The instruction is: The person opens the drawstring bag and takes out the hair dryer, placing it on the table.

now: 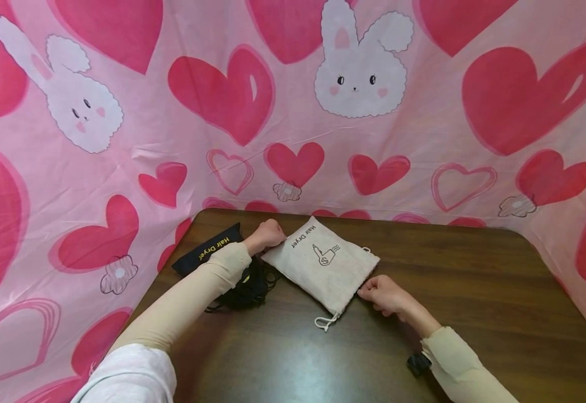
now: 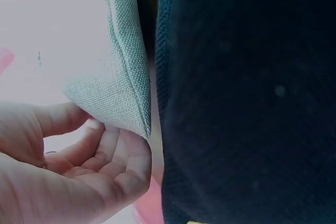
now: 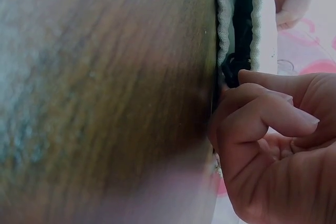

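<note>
A cream drawstring pouch [image 1: 323, 263] printed "Hair Dryer" lies on the table, turned at an angle. My left hand [image 1: 268, 235] pinches its far left corner, also seen in the left wrist view, where thumb and fingertips meet under the cloth corner [image 2: 115, 98]. At the pouch's ruffled mouth [image 3: 255, 19], which gapes, is my right hand [image 3: 273, 135]. Its thumb and index finger pinch a black item [image 3: 231, 69] just inside the opening; most of that item is hidden in the pouch. One white drawstring loop [image 1: 327, 322] hangs from the near corner.
A black pouch [image 1: 207, 249] with yellow "Hair Dryer" lettering lies at the table's left edge. Beside it is a heap of black cloth and cord [image 1: 249, 288], partly behind my left forearm. Pink curtain [image 1: 363, 134] with hearts and rabbits surrounds the brown table [image 1: 454, 274].
</note>
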Action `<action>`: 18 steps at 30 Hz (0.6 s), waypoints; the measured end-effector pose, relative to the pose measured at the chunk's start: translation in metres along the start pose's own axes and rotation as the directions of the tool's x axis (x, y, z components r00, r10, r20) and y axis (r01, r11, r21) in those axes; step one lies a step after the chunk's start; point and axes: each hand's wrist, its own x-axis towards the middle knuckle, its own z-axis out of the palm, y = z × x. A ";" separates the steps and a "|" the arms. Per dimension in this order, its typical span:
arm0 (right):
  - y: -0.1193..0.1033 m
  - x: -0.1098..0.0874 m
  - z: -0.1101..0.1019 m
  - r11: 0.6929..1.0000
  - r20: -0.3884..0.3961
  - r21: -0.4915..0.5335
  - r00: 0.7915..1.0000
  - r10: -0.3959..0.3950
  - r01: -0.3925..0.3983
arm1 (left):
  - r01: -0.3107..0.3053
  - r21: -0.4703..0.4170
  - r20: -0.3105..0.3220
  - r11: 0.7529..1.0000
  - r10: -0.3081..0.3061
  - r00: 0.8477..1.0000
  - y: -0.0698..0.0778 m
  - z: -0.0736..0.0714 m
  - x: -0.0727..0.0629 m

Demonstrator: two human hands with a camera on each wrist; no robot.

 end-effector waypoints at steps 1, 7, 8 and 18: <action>0.000 0.000 0.000 1.000 0.004 -0.001 1.000 -0.001 0.001 | -0.002 0.003 -0.004 1.000 0.002 1.000 0.000 0.000 0.000; 0.000 0.000 -0.001 1.000 0.014 -0.007 1.000 0.008 -0.008 | 0.002 -0.006 -0.008 1.000 -0.002 1.000 -0.001 0.002 0.000; 0.000 0.000 -0.001 1.000 0.014 -0.005 1.000 0.010 -0.010 | 0.005 -0.011 -0.007 1.000 -0.005 1.000 -0.002 0.002 0.000; 0.001 -0.004 -0.003 1.000 0.020 0.002 1.000 0.000 -0.001 | 0.004 -0.040 -0.006 0.999 -0.004 1.000 -0.005 0.000 0.002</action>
